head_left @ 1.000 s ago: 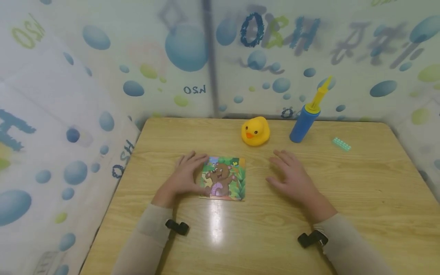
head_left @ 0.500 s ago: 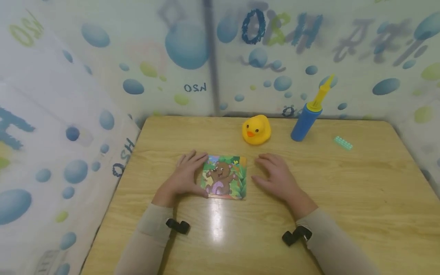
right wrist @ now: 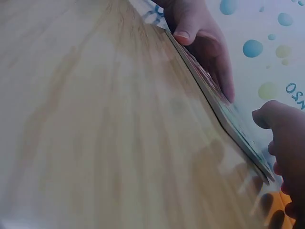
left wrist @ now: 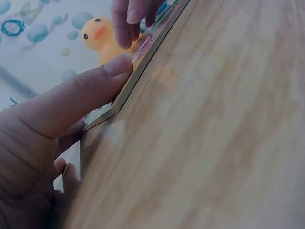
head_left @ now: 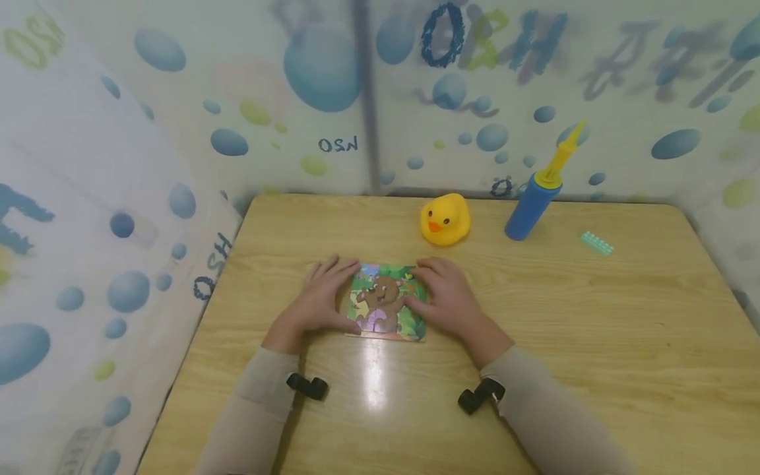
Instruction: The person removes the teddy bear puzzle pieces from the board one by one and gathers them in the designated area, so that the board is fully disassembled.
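Observation:
A square jigsaw puzzle (head_left: 381, 300) with a cartoon bear lies flat on the wooden table (head_left: 570, 316). At its left side my left hand (head_left: 320, 298) holds it, the thumb on the near corner and the fingers at the far corner. In the left wrist view that thumb (left wrist: 90, 90) rests on top of the board's edge. My right hand (head_left: 448, 295) spans the right side of the puzzle with loose fingers. The right wrist view shows the right thumb (right wrist: 274, 114) raised above the board, apart from its surface. The other right fingertips are partly hidden.
Behind the puzzle sits a yellow rubber duck (head_left: 445, 220). A blue hand pump (head_left: 528, 208) with a yellow nozzle stands to its right, and a mint toy brick (head_left: 596, 243) lies beyond. Bubble-patterned curtains (head_left: 267, 86) border the table's back and left.
My right hand has moved left across the table to the right side of the puzzle. The left hand and the puzzle have stayed in place. The view has tilted slightly.

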Demonstrator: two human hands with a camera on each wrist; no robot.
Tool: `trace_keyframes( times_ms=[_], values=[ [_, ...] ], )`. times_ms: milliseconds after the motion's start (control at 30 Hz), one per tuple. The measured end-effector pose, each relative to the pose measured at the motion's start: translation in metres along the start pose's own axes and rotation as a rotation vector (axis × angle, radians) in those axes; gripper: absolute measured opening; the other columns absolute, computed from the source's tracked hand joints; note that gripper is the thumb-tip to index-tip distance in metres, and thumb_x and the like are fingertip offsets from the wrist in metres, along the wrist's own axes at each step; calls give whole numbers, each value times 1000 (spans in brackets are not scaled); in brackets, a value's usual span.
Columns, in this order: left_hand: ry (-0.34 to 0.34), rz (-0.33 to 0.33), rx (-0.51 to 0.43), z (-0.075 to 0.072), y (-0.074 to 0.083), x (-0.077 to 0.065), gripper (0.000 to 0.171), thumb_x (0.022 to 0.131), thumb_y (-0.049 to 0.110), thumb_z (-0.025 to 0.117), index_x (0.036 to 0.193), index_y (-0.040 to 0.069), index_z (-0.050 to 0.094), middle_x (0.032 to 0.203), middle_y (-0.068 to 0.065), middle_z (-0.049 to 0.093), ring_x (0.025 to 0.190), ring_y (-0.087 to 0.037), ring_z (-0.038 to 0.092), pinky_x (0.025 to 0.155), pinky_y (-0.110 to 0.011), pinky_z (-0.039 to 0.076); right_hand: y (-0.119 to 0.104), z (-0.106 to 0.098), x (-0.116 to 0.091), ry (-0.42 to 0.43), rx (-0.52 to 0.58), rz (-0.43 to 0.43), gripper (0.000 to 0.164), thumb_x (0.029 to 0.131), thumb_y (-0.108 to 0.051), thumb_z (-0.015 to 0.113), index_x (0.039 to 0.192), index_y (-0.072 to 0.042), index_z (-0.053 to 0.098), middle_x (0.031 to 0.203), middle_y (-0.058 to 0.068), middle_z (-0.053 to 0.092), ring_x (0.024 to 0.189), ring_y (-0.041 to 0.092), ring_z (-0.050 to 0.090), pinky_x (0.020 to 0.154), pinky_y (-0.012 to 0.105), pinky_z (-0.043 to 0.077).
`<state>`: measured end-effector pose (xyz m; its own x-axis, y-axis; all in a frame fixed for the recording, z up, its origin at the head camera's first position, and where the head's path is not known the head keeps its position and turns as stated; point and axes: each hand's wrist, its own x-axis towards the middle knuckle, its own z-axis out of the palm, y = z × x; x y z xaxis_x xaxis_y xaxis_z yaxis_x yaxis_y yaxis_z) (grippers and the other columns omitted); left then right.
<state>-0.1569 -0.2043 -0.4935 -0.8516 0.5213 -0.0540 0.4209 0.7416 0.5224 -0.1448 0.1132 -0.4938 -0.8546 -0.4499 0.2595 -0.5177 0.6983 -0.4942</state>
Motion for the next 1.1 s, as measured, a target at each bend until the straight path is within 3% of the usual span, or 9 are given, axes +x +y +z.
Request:
trace_keyframes(
  times_ms=[333, 600, 867, 1100],
  values=[
    [-7, -8, -24, -3, 4, -1, 138, 56, 61, 101, 167, 13, 36, 175, -5, 28, 162, -44, 1, 128, -62, -7, -24, 27, 24, 44, -93, 35, 48, 96, -47, 68, 121, -8, 77, 133, 12, 69, 127, 33, 61, 114, 51, 46],
    [-14, -12, -20, -4, 5, 0, 138, 57, 61, 100, 168, 13, 34, 176, -3, 26, 163, -40, -1, 128, -60, -8, -41, 38, 39, 15, -206, 131, 46, 97, -50, 63, 121, -13, 76, 133, 8, 67, 130, 30, 56, 115, 55, 36],
    [-16, 1, -25, -3, 3, 1, 139, 58, 61, 100, 169, 12, 33, 176, -3, 24, 163, -41, -2, 128, -61, -8, -50, 44, 47, -17, -167, 138, 55, 94, -60, 70, 124, -14, 74, 131, 7, 64, 131, 30, 52, 115, 55, 35],
    [-10, 20, -32, -4, 4, 0, 138, 58, 63, 99, 168, 10, 33, 175, -6, 26, 162, -44, -1, 127, -63, -8, -57, 48, 50, -60, -190, 189, 57, 95, -58, 66, 129, -13, 71, 134, 6, 61, 136, 32, 49, 117, 56, 36]
  ],
)
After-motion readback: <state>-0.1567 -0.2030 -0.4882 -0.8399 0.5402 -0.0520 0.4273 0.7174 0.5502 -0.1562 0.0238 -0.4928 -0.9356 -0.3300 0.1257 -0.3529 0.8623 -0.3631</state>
